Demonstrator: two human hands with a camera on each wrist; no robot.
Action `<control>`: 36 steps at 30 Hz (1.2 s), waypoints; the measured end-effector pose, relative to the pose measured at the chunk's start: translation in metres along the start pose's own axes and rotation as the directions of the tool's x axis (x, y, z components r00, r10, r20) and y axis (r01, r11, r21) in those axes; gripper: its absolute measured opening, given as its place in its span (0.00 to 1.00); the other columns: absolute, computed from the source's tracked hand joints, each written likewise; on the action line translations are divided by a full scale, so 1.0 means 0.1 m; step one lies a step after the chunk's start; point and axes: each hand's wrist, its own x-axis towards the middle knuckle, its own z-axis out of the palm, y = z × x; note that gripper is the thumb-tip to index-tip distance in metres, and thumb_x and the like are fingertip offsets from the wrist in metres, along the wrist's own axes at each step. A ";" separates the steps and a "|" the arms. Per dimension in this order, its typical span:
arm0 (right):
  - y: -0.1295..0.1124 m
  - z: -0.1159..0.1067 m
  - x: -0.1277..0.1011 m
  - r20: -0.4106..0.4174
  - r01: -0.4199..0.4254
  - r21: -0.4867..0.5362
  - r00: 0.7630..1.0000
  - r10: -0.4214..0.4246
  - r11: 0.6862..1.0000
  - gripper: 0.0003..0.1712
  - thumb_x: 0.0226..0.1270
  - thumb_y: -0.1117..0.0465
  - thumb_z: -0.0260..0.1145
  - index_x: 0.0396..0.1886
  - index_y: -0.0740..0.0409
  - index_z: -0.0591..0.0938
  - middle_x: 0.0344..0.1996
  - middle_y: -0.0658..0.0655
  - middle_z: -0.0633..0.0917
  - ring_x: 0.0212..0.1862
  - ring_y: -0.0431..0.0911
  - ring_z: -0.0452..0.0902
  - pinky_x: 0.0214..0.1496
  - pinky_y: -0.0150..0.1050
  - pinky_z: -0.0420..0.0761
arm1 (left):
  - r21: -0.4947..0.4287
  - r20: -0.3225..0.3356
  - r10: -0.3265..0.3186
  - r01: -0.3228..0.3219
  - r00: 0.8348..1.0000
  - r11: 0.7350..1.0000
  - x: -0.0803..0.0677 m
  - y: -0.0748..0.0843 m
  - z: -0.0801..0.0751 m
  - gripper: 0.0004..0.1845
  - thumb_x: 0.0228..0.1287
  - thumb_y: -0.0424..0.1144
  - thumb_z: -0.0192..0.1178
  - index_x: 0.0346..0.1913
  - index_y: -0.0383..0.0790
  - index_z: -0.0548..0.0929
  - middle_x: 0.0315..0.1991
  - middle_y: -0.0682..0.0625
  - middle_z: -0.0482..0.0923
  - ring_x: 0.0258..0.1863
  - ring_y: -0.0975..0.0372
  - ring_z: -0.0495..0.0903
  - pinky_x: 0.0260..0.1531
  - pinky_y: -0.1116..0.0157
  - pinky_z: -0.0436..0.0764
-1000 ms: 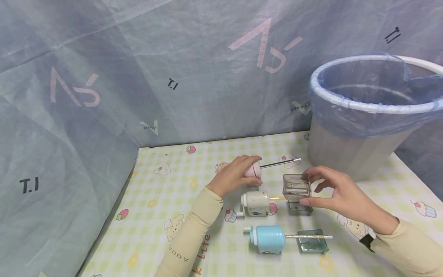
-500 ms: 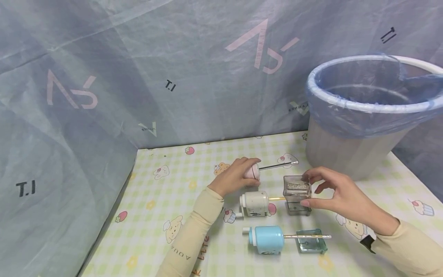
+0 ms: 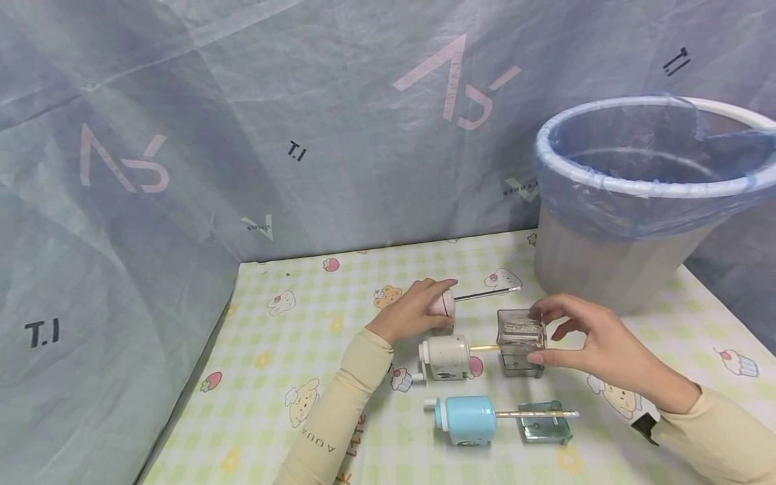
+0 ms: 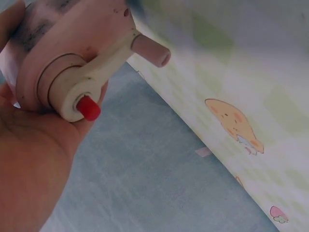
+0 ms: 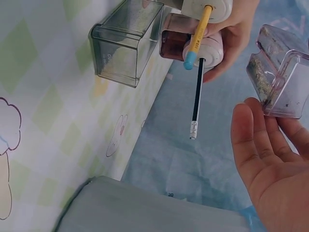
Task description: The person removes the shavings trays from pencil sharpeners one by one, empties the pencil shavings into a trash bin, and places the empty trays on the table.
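Observation:
My left hand (image 3: 413, 311) grips a pink crank pencil sharpener (image 3: 444, 304), from which a black pencil (image 3: 485, 294) sticks out to the right. Its crank handle (image 4: 108, 60) and a red tip (image 4: 89, 108) show in the left wrist view. With thumb and fingertips, my right hand (image 3: 585, 337) pinches a clear shavings drawer (image 3: 523, 329) holding pale shavings (image 5: 260, 79). Just beneath that drawer, a second clear drawer (image 3: 521, 369) lies on the table. Left of it stands a white sharpener (image 3: 447, 357) holding a yellow pencil (image 3: 483, 348).
A light blue sharpener (image 3: 471, 419) with a pencil (image 3: 536, 414) stands at the front, a green clear drawer (image 3: 545, 432) beside it. At the back right is a large bin (image 3: 612, 263) lined with a blue bag (image 3: 606, 209). Grey cloth (image 3: 351, 155) hangs behind the table.
The free end of the black pencil has dipped slightly as the left hand shifted a little. My right hand and its drawer have barely moved. The head view has drifted slightly.

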 end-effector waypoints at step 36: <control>0.03 -0.01 -0.05 -0.023 -0.013 0.017 1.000 0.013 1.000 0.34 0.47 0.70 0.88 0.55 0.55 0.85 0.49 0.51 0.87 0.50 0.35 0.82 0.44 0.30 0.83 | 0.031 -0.020 -0.033 0.033 0.999 0.999 0.14 0.04 0.09 0.36 0.70 0.49 0.74 0.73 0.39 0.71 0.53 0.46 0.81 0.49 0.59 0.80 0.49 0.64 0.81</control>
